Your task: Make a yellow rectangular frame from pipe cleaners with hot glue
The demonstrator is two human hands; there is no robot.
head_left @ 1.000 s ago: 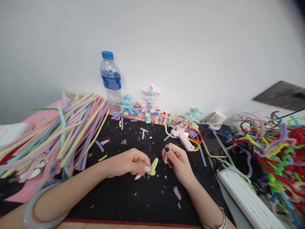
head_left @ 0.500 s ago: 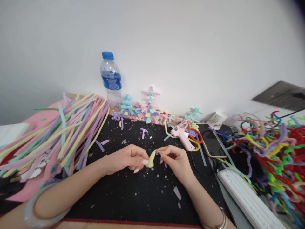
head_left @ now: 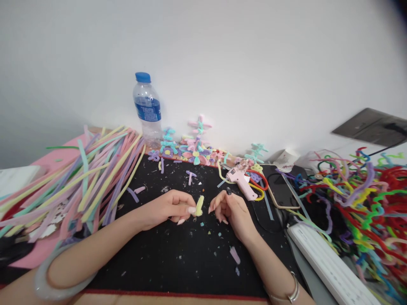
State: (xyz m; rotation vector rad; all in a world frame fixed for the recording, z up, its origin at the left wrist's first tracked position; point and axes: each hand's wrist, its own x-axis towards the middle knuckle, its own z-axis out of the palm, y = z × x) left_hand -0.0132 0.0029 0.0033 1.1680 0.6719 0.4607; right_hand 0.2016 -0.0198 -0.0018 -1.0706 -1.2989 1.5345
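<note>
A short folded piece of yellow pipe cleaner point(head_left: 199, 206) stands up from the fingertips of my left hand point(head_left: 174, 207), pinched between thumb and finger above the black mat point(head_left: 190, 258). Just to its right, my right hand point(head_left: 230, 209) is apart from the piece, fingers curled but separated, with nothing visible between them. Beyond the hands, a small purple T-shaped piece point(head_left: 190, 176) lies on the mat. A pink glue gun point(head_left: 243, 184) rests behind my right hand. Small scraps are scattered around.
Long pastel strips point(head_left: 95, 173) are piled at left. A water bottle point(head_left: 148, 110) stands by the wall, beside fuzzy flowers point(head_left: 195, 154). On the right are a phone point(head_left: 282, 190), a white power strip point(head_left: 330, 262), a paper cup point(head_left: 285, 160) and tangled coloured pipe cleaners point(head_left: 369, 212).
My right hand has let go of the yellow piece and moved slightly right, its fingers loosening. My left hand still holds the piece. The view has shifted slightly.
</note>
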